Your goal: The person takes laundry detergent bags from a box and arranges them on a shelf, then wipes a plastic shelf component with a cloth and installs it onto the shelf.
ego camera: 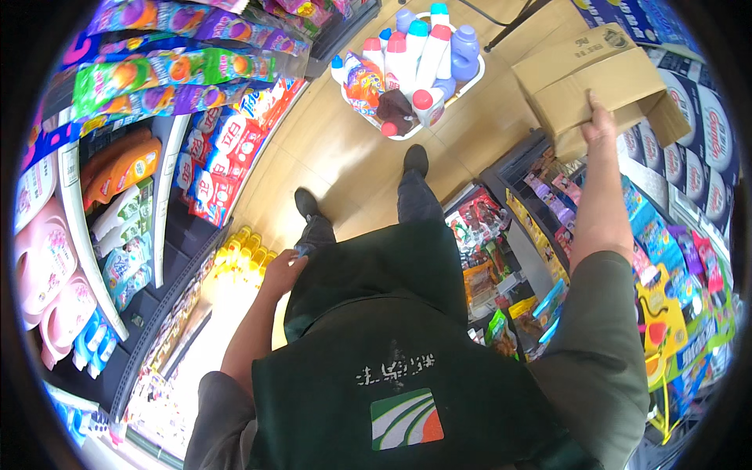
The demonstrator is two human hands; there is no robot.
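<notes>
My right hand (600, 126) is at the upper right, its fingers on the edge of an open cardboard box (587, 82), which it grips beside stacked packs of paper rolls. Low at my left side, my left hand (286, 270) is by the hem of my dark green apron (376, 264), with a small bluish thing at its fingertips; whether it grips this cannot be told. On the floor ahead of my feet stands a white plastic basket (470, 88) full of bottles with red, blue and teal caps, purple bottles (465, 53) and a colourful bag (362, 85).
Shelves on the left hold pink detergent bottles (44, 264), orange bottles (126, 167) and red-and-white detergent packs (226, 153). Hanging candy bags (170, 73) jut out above them. Yellow bottles (241, 252) stand low behind my left foot. At right is a rack of packaged snacks (479, 217) near paper-roll packs (702, 164).
</notes>
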